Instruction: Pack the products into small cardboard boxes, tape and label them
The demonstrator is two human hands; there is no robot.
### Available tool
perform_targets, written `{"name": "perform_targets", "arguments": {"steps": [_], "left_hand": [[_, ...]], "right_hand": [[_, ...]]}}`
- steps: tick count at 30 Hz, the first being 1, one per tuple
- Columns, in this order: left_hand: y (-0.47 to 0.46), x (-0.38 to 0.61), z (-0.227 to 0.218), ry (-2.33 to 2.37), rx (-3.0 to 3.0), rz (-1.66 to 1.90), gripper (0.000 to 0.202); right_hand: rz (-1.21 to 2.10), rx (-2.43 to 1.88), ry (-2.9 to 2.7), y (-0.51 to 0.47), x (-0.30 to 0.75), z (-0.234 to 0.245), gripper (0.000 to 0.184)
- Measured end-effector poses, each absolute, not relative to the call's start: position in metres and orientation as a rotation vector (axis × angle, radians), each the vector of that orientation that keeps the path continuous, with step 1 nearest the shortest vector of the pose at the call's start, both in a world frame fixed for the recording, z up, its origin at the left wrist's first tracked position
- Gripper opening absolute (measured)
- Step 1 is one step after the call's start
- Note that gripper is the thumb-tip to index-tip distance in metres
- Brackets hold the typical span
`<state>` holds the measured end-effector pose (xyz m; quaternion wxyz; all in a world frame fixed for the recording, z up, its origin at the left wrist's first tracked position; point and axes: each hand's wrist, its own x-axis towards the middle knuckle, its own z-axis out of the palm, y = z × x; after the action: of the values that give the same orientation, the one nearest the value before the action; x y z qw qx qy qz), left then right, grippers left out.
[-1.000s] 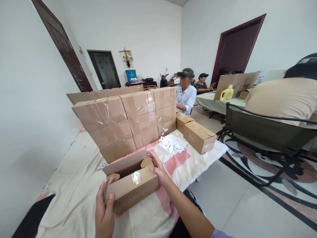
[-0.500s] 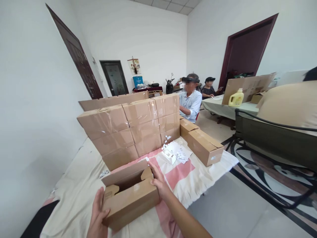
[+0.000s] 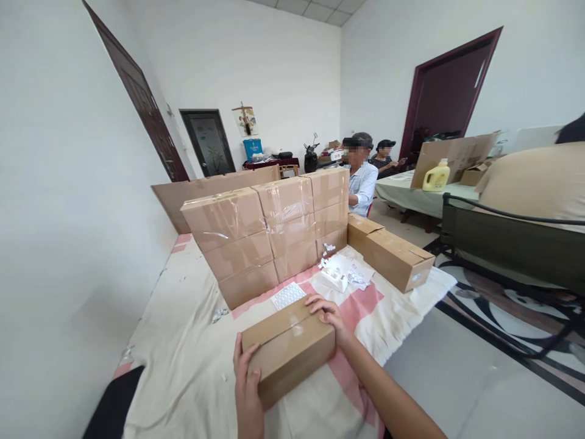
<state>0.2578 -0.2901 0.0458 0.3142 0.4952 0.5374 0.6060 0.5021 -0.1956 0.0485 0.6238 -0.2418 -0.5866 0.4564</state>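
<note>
A brown cardboard box (image 3: 295, 360) with its lid folded down lies on the cloth-covered table in front of me. My left hand (image 3: 248, 372) is pressed round its left end, with fingers over the top edge. Around the right end closes my right hand (image 3: 329, 314), its fingers resting on the lid near the far corner. Just behind the box lies a white sheet of small labels (image 3: 289, 296). A stack of taped cardboard boxes (image 3: 269, 238) rises beyond it.
Two long cardboard boxes (image 3: 395, 256) line the table's right side. Crumpled white paper bits (image 3: 354, 271) and a small white holder (image 3: 334, 280) lie before them. One person (image 3: 363, 180) sits behind the stack, another (image 3: 385, 160) farther back. A dark-framed chair (image 3: 512, 247) stands at right.
The box's raised lid flap has come down, covering the opening. Both hands have shifted onto its top edges. The label sheet behind it now shows. The view has turned slightly left.
</note>
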Motion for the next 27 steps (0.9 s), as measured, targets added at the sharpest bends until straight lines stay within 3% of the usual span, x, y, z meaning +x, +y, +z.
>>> {"name": "perform_targets", "arguments": {"steps": [10,21,24,27], "left_hand": [[-0.279,0.255,0.029,1.366,1.383,1.670,0.037],[-0.253,0.241,0.013,1.492,1.514,1.833,0.039],[-0.252,0.224,0.030,1.663,1.787,1.774,0.035],[-0.257,0.218,0.064,1.944,2.255,1.494,0.030]], "right_hand": [[1.022,-0.757,-1.318,-0.201,0.501,0.050,0.050],[1.090,-0.760,-1.420,-0.180,0.500,0.050,0.040],[1.141,-0.704,-1.521,-0.160,0.496,0.058,0.042],[1.180,-0.635,-1.628,-0.140,0.491,0.061,0.038]]}}
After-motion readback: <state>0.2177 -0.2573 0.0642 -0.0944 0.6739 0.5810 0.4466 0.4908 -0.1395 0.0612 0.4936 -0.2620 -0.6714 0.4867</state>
